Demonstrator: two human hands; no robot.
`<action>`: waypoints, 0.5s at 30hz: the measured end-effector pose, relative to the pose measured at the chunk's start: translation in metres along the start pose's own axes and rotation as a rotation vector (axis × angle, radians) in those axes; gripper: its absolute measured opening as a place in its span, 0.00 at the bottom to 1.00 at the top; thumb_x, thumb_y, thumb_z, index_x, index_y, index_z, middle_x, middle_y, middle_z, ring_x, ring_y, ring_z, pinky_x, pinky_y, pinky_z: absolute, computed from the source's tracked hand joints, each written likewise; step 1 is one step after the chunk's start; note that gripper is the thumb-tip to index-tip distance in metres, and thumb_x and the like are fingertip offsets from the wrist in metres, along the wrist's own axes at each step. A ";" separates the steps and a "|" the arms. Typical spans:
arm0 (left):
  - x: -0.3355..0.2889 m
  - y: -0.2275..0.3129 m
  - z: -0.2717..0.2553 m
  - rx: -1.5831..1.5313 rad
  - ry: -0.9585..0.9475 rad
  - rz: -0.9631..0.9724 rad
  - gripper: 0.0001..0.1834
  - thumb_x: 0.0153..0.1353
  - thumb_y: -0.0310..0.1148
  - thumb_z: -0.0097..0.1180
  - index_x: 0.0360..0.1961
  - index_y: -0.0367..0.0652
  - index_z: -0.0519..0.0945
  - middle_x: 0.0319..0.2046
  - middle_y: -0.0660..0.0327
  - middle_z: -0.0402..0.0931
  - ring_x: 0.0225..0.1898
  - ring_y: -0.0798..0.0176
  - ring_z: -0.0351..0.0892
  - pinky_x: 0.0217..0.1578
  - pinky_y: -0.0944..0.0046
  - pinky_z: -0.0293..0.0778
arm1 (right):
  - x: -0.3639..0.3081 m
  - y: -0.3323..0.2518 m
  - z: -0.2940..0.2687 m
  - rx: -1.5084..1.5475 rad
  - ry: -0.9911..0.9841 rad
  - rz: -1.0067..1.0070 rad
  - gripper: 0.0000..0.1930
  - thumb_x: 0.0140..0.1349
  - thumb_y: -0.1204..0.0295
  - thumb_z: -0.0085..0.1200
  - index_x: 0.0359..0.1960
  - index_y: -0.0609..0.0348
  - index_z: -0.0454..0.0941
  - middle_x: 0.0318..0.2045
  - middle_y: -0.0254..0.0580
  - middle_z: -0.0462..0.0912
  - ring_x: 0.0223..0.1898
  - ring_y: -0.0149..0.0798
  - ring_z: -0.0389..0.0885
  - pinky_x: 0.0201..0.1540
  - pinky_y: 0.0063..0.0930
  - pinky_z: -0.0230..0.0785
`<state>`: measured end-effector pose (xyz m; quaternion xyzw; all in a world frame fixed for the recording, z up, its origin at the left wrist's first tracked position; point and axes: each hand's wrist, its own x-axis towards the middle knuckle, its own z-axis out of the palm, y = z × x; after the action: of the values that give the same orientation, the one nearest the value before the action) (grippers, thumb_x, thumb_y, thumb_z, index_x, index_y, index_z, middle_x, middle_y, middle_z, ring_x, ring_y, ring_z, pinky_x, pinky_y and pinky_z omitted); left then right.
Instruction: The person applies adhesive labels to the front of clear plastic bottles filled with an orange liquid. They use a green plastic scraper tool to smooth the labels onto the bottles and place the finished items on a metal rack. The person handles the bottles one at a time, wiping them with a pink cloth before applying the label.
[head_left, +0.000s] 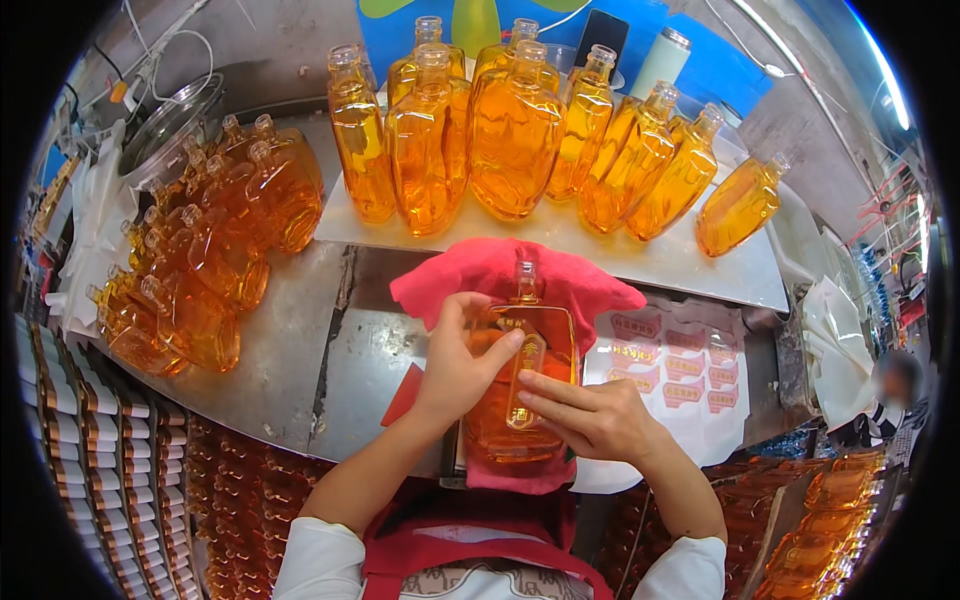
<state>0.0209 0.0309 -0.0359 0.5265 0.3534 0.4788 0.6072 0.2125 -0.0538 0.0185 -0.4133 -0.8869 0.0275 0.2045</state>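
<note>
A flat amber-filled glass bottle (488,436) lies in front of me on a pink cloth (440,284), its neck pointing away. A narrow label with gold lettering (527,386) runs down its front face. My left hand (460,365) is closed over the bottle's left side, its thumb pressing near the label's upper part. From the right, my right hand (590,415) presses its fingertips together on the label's lower half; some of its fingers are hidden at the bottle's right edge. Beside the bottle, on the right, is a white sheet of pink-and-gold labels (650,400).
Several upright amber bottles (515,135) line the raised metal shelf (640,262) ahead. More bottles (225,250) crowd the metal table (290,335) at left. A pale green flask (662,62) and a phone (602,38) stand behind. Stacked bottles (835,500) fill the lower right.
</note>
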 end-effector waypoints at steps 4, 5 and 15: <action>0.004 -0.008 0.001 0.018 0.001 0.037 0.21 0.60 0.23 0.62 0.51 0.36 0.66 0.47 0.56 0.71 0.50 0.64 0.75 0.48 0.66 0.75 | -0.002 0.003 0.000 -0.006 0.014 -0.014 0.19 0.57 0.65 0.63 0.51 0.48 0.81 0.57 0.28 0.79 0.20 0.28 0.79 0.17 0.21 0.69; 0.004 -0.007 0.001 0.002 -0.001 0.027 0.21 0.60 0.23 0.62 0.51 0.36 0.66 0.47 0.56 0.71 0.50 0.64 0.75 0.48 0.66 0.75 | -0.003 0.004 0.001 -0.002 0.024 -0.018 0.19 0.57 0.64 0.64 0.52 0.49 0.81 0.57 0.29 0.79 0.20 0.28 0.80 0.18 0.21 0.69; 0.002 0.007 0.001 0.007 -0.011 -0.048 0.22 0.61 0.24 0.61 0.53 0.37 0.66 0.50 0.55 0.70 0.52 0.64 0.74 0.52 0.65 0.73 | -0.035 -0.002 0.014 0.392 0.208 -0.007 0.16 0.50 0.64 0.70 0.39 0.57 0.86 0.50 0.45 0.83 0.17 0.30 0.76 0.19 0.21 0.67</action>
<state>0.0211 0.0326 -0.0290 0.5226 0.3642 0.4600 0.6185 0.2261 -0.0798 -0.0057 -0.3631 -0.8401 0.1561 0.3715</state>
